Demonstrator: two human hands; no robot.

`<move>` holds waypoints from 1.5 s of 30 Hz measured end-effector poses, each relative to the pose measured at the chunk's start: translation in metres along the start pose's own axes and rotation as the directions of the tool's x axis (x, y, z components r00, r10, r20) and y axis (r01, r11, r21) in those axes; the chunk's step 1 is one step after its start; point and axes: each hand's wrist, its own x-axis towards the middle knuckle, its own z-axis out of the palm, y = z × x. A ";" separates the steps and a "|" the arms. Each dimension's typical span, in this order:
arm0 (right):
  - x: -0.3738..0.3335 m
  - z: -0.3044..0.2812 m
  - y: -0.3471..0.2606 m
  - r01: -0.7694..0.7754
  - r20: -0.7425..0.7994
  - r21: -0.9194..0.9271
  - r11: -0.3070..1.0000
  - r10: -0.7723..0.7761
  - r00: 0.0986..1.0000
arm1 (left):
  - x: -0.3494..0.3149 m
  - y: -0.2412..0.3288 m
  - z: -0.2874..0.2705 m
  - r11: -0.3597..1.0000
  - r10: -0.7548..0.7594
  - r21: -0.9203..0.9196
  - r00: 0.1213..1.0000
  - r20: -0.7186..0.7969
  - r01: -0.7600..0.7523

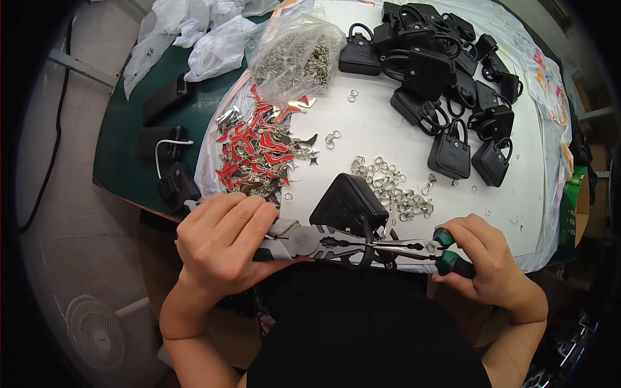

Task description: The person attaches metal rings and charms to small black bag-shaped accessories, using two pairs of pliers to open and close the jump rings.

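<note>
My left hand [223, 242] is closed around the grey handles of a pair of pliers [304, 242]. Coming from the other side, my right hand [482, 258] grips needle-nose pliers [446, 255] by their green and black handles. Both tools' jaws meet near the handle loop of a small black bag [349, 200], which lies tilted at the table's near edge. Whatever small part sits between the jaw tips is too small to make out. Just beyond the bag lie loose metal rings and clasps [394, 187].
Red and silver high-heel-shaped charms [259, 149] are heaped at the left, below a clear bag of chains [297, 58]. Many more black mini bags [420, 71] pile up at the back right. Dark devices with a white cable [158, 149] lie on the green tabletop [116, 142].
</note>
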 end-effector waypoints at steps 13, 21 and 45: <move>-0.002 -0.002 0.009 0.076 -0.050 -0.089 0.993 -0.081 0.995 | 0.011 0.001 -0.006 1.000 0.025 -0.005 0.999 0.037 -0.024; -0.001 -0.010 0.015 0.045 -0.012 -0.089 0.995 -0.046 0.999 | 0.012 0.008 -0.004 0.996 -0.061 -0.055 0.995 0.075 0.065; -0.037 0.024 0.039 -0.415 -0.024 0.340 0.844 0.449 0.893 | 0.008 0.054 0.097 0.399 -0.485 -0.878 0.874 0.043 0.265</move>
